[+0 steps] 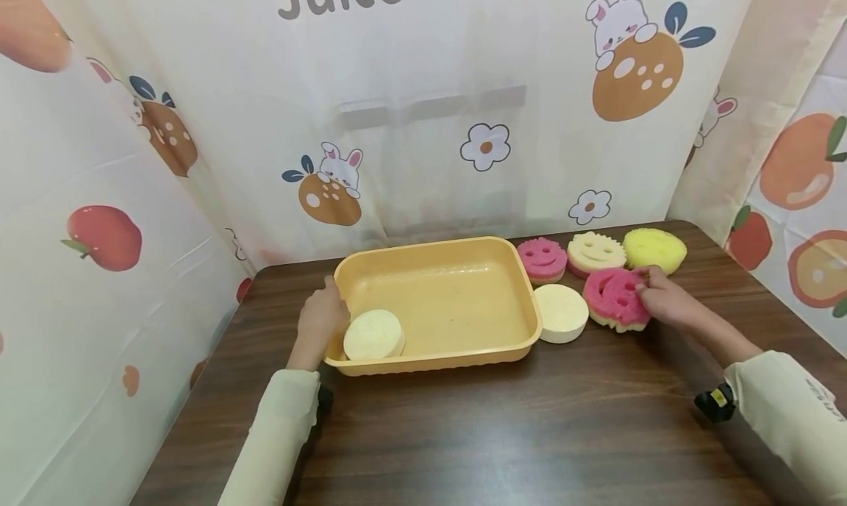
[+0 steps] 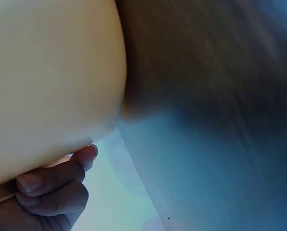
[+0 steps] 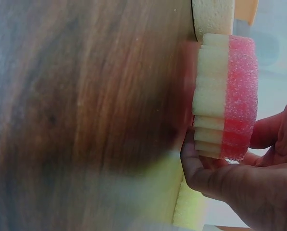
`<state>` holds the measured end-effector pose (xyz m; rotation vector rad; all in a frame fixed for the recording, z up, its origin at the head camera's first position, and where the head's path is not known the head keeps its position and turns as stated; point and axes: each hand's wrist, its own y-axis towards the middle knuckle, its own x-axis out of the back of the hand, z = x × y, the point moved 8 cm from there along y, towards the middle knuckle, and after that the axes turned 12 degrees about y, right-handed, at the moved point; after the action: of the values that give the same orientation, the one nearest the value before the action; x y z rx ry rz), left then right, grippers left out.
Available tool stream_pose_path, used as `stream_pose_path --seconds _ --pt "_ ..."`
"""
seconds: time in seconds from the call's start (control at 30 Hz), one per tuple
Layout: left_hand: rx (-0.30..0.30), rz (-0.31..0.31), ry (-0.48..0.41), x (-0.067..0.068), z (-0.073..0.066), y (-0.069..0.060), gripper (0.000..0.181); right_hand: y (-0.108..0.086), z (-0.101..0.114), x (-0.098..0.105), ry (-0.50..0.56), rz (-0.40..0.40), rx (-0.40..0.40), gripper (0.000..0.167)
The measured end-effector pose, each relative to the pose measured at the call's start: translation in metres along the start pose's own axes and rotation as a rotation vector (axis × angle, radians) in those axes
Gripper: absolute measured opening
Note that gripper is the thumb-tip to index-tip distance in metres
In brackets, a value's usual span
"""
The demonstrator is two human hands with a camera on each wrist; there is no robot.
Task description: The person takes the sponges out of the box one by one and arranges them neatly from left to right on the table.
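A yellow plastic tray [image 1: 456, 300] stands on the table, and my left hand [image 1: 322, 318] grips its left rim. In the left wrist view the fingers [image 2: 61, 185] curl against the tray's outer wall [image 2: 52, 82]. My right hand [image 1: 668, 300] pinches the right edge of a pink-and-cream smiley sponge [image 1: 612, 300]. Seen from the right wrist, that sponge [image 3: 227, 96] is held on edge between thumb and fingers, its pink layer facing away from the table. One round cream sponge [image 1: 373, 335] lies in the tray's near left corner.
Right of the tray lie another round cream sponge [image 1: 562, 312], a smaller pink smiley sponge [image 1: 542, 259], a cream smiley sponge [image 1: 597, 251] and a yellow sponge [image 1: 655, 248]. A printed curtain [image 1: 423, 175] hangs behind the brown wooden table [image 1: 503, 418].
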<state>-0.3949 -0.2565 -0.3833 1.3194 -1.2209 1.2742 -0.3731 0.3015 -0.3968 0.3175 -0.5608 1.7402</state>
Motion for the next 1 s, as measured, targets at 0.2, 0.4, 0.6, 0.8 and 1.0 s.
stream_pose_path --seconds 0.2,0.4,0.6,0.8,1.0 --pt "0.003 0.005 0.002 -0.005 -0.006 0.002 0.057 -0.001 -0.006 0.003 -0.027 -0.002 -0.013 0.056" --pt "0.007 0.026 -0.005 -0.012 -0.009 -0.001 0.058 -0.004 -0.016 0.003 -0.048 0.0 -0.017 0.055" --pt "0.021 0.047 -0.008 -0.012 -0.005 -0.004 0.063 -0.001 -0.016 0.0 -0.074 0.005 0.008 0.054" --pt "0.021 0.043 -0.02 -0.007 -0.003 -0.003 0.062 0.0 -0.01 0.001 -0.076 0.001 0.038 0.052" --pt "0.028 0.008 -0.009 0.0 0.0 0.0 0.061 0.004 -0.005 0.002 -0.074 -0.01 0.06 0.053"
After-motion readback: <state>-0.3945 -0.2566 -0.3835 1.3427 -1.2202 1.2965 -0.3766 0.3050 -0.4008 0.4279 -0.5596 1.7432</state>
